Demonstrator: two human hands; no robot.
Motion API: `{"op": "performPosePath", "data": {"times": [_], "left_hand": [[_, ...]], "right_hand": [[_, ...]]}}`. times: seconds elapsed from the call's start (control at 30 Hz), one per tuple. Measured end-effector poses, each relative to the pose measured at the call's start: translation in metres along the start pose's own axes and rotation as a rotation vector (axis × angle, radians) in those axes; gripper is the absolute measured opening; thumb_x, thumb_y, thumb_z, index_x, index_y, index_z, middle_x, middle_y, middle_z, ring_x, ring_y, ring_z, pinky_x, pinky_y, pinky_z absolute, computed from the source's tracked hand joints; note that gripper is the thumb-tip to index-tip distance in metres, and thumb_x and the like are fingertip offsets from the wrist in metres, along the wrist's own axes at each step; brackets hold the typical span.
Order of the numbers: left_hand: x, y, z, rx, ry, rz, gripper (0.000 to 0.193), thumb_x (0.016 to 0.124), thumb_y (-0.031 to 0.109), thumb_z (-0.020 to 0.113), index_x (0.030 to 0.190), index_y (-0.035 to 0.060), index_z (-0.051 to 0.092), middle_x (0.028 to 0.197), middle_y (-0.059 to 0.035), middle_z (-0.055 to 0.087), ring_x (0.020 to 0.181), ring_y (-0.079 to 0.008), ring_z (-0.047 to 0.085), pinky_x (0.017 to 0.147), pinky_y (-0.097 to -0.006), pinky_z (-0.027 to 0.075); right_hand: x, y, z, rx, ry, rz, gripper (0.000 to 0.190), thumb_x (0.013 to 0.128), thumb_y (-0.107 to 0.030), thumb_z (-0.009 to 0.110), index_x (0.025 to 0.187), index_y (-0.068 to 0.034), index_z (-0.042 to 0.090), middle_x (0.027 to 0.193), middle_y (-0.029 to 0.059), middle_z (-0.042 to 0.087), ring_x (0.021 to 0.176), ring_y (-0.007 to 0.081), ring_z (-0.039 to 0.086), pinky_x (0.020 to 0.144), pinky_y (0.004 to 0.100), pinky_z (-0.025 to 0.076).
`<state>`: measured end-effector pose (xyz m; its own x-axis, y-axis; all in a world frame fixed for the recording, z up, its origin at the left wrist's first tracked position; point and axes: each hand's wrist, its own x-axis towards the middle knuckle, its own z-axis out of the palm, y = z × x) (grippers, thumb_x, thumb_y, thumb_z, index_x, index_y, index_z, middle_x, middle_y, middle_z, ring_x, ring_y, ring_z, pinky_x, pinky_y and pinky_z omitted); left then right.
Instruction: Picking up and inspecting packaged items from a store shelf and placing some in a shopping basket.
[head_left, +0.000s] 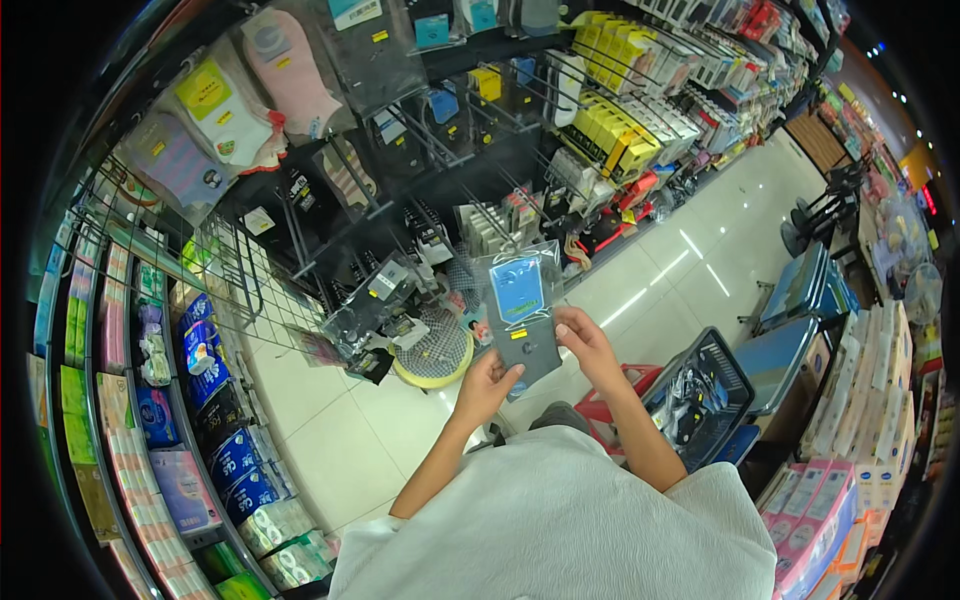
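A pair of dark grey socks in a clear plastic packet (538, 356), with a blue card at its upper end and a yellow price tag, is held before my body. My left hand (486, 384) grips its lower left edge between thumb and fingers. On the packet's right edge, my right hand (585, 339) pinches the plastic. Beyond the packet, more packed socks hang on metal hooks, among them a pink pair (285, 67), a white pair (225, 109) and a striped pair (176, 161).
A black plastic basket (742, 360) holding packed socks stands at the right, beside a red stool (637, 375). A round checked cushion (435, 349) lies below the hooks. Tissue packs fill the left shelves (176, 420). Boxes (814, 502) are stacked at the lower right.
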<state>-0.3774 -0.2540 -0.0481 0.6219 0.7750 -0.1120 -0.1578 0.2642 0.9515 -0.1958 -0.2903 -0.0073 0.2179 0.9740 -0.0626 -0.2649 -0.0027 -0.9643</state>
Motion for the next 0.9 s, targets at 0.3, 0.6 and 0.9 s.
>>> {"op": "performPosePath", "data": {"times": [0.3,0.6,0.9], "left_hand": [[0.074,0.045,-0.004,0.2,0.105,0.092,0.036,0.086,0.007,0.057,0.117,-0.0056,0.043,0.106,-0.0101,0.056,0.097,-0.0123,0.054,0.081,-0.0236,0.044],[0.194,0.084,-0.003,0.15,0.393,0.313,0.027,0.089,0.014,0.053,0.108,-0.0056,0.05,0.095,-0.0084,0.059,0.086,-0.0093,0.055,0.075,-0.021,0.044],[0.241,0.078,0.011,0.176,0.515,0.341,0.022,0.088,0.012,0.054,0.101,-0.0054,0.053,0.089,-0.0073,0.061,0.08,-0.0084,0.056,0.071,-0.0205,0.045]], "right_hand": [[0.104,-0.017,-0.001,0.073,0.047,-0.126,0.015,0.088,-0.007,0.052,0.102,-0.002,0.049,0.085,-0.0009,0.056,0.079,0.0042,0.05,0.071,0.0175,0.038],[0.191,-0.025,-0.034,-0.065,-0.043,-0.173,0.015,0.087,-0.007,0.054,0.101,-0.001,0.051,0.086,0.0004,0.057,0.077,0.0037,0.05,0.068,0.0173,0.039],[0.243,-0.025,-0.063,-0.061,-0.119,-0.141,0.013,0.088,-0.006,0.051,0.1,-0.002,0.05,0.085,0.001,0.056,0.079,0.0053,0.05,0.072,0.0181,0.039]]}}
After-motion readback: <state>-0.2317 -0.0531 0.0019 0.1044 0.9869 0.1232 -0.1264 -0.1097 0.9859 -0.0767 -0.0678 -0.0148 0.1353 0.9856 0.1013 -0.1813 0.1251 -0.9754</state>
